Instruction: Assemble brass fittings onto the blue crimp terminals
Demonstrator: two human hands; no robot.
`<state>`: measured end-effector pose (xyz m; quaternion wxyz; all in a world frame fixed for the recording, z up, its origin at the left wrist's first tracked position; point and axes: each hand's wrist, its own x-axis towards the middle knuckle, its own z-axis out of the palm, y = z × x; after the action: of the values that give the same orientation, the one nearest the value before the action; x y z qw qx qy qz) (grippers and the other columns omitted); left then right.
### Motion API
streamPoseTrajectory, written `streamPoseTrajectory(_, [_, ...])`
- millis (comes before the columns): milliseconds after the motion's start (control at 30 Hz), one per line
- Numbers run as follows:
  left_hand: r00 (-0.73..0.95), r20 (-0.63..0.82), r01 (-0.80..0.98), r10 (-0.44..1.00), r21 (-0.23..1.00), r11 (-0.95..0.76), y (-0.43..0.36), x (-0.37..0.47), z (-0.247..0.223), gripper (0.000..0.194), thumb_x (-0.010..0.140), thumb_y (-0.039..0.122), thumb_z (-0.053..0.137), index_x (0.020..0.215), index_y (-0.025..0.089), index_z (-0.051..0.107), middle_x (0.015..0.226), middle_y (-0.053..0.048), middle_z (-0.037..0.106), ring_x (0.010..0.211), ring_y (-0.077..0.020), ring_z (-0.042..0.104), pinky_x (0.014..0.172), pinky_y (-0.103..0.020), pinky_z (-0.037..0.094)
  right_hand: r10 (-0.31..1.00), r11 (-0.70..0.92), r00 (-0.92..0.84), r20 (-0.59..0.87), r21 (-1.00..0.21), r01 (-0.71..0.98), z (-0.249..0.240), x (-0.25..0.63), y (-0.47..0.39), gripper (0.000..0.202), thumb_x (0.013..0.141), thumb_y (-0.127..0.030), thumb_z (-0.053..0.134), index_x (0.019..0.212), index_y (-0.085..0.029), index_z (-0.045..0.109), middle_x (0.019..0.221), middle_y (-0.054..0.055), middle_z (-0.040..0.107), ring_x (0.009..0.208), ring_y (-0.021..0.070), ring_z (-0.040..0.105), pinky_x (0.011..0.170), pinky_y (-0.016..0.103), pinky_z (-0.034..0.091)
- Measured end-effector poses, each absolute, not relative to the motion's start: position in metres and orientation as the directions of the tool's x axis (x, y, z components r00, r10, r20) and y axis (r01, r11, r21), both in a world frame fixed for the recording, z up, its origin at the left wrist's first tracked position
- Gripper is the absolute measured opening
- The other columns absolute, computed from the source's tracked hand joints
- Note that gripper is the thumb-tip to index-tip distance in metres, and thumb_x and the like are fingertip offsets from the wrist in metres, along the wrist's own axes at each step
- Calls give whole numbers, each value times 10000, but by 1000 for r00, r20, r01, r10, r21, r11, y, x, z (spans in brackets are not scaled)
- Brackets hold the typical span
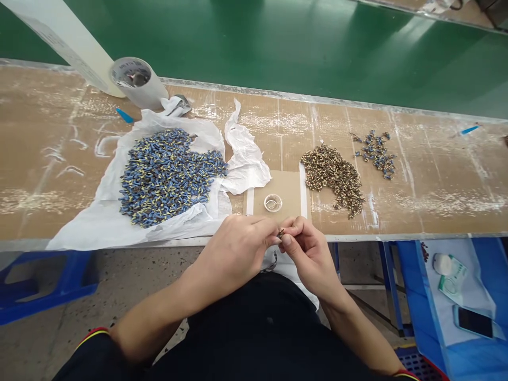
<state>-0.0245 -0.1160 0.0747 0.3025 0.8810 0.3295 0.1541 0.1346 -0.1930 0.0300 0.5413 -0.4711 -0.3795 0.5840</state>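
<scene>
My left hand (pixel 238 246) and my right hand (pixel 311 254) meet at the table's front edge, both closed in a pinch. Between their fingertips is a small dark brown piece (pixel 281 233), mostly covered by the fingers. Just beyond them a small clear round cup (pixel 273 202) sits on a cardboard pad (pixel 286 185) with white strips along its sides. To the left, a large heap of small blue and yellow pieces (pixel 166 174) lies on white paper (pixel 107 190). On the right is a pile of small brown and cream pieces (pixel 335 177).
Some loose blue and brown pieces (pixel 378 153) lie farther right. A tape roll (pixel 153 92) stands back left near a blue blade-like piece (pixel 125 115); another blue piece (pixel 469 130) is far right. Crumpled paper (pixel 246 153) lies mid-table. Below right are a phone (pixel 474 321) and blue cloth (pixel 416 296).
</scene>
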Motion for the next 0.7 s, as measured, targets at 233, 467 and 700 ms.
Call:
streamPoseTrajectory(233, [696, 126, 429, 707, 716, -550, -112, -20, 67, 121, 932, 129, 555, 818, 151, 590, 745, 4, 612, 675, -128, 557, 624, -232, 382, 982, -100, 125, -142, -950, -296, 33, 137, -186, 90, 940, -257, 620, 869, -210, 589, 841, -20, 564, 704, 85, 518, 674, 226, 442])
streamPoseTrajectory(467, [690, 10, 380, 723, 846, -375, -114, -25, 63, 117, 983, 184, 503, 1013, 174, 615, 908, 2, 661, 807, -115, 593, 728, -206, 424, 974, -107, 159, -163, -943, -315, 36, 134, -181, 101, 934, -283, 626, 871, -207, 601, 785, -19, 594, 709, 102, 565, 683, 243, 480])
streamPoseTrajectory(700, [661, 35, 344, 750, 874, -344, -117, -22, 54, 202, 990, 182, 472, 811, 156, 563, 772, 5, 591, 713, -112, 528, 677, -222, 389, 975, -130, 143, -172, -956, -262, 34, 134, -180, 99, 930, -291, 629, 885, -209, 595, 811, -13, 608, 715, 105, 571, 681, 239, 494])
